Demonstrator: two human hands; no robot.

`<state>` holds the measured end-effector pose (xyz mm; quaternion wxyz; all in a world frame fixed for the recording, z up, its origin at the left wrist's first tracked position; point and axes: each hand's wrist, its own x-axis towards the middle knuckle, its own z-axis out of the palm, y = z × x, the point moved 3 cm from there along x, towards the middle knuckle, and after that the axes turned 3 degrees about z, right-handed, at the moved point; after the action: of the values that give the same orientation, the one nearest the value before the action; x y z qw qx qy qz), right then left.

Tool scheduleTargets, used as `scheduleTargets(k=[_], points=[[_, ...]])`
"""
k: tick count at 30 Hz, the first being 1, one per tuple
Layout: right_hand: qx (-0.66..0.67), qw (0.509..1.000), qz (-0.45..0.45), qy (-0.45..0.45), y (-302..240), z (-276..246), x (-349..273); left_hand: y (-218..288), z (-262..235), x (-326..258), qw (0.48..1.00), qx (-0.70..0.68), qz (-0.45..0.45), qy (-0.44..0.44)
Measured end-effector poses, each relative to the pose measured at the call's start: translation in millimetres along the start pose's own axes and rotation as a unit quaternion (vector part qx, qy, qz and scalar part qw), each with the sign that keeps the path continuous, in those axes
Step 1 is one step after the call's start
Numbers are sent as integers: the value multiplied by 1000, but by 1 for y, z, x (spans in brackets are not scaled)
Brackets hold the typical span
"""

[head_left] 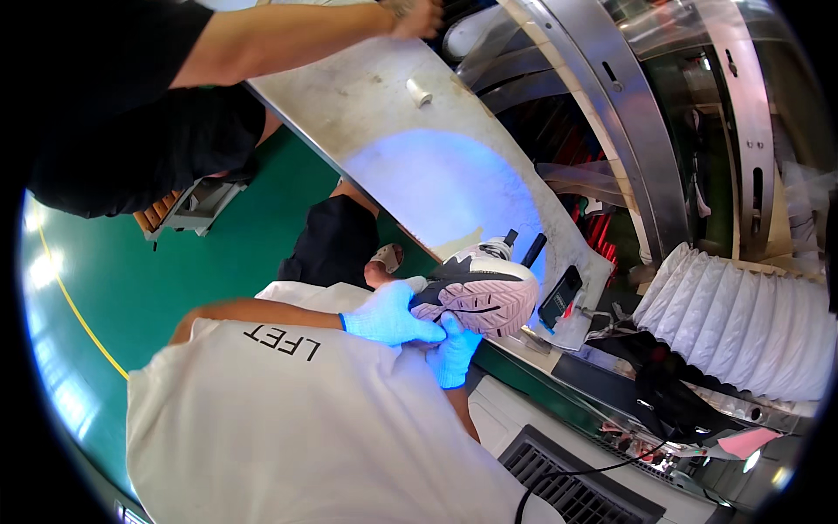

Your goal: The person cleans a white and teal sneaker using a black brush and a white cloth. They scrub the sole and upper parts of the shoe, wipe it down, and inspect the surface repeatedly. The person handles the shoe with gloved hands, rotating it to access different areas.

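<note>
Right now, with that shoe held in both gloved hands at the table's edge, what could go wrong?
1. The shoe hangs partly past the edge of the metal table; if the grip of the left hand or right hand loosens, it could drop to the floor.
2. A dark phone-like device lies close beside the shoe and could get knocked off.
3. Another person's hand rests on the same table; a bump might shake it.

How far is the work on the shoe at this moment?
Done: the sneaker looks assembled, its pink sole attached. In hand: both gloved hands hold it at the edge of the metal table, sole turned up, the left hand at the heel side and the right hand underneath. Left: I cannot tell; a black marker and a dark phone-like device lie beside it, untouched.
</note>
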<state>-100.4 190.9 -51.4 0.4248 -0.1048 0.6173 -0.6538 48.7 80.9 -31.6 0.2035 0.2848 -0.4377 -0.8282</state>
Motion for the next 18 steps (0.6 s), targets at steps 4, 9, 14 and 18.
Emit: scheduleTargets(k=[4, 9, 14, 18], points=[[-209, 971, -114, 21, -30, 8, -16, 18, -18, 15, 936, 323, 141, 11], [-237, 930, -281, 31, -134, 32, -34, 7, -8, 33, 864, 415, 283, 12], [-244, 929, -271, -63, -139, 61, -23, 11, -29, 37, 886, 350, 305, 19], [-322, 872, -360, -84, -114, 86, -25, 19, -44, 28, 942, 186, 277, -23]])
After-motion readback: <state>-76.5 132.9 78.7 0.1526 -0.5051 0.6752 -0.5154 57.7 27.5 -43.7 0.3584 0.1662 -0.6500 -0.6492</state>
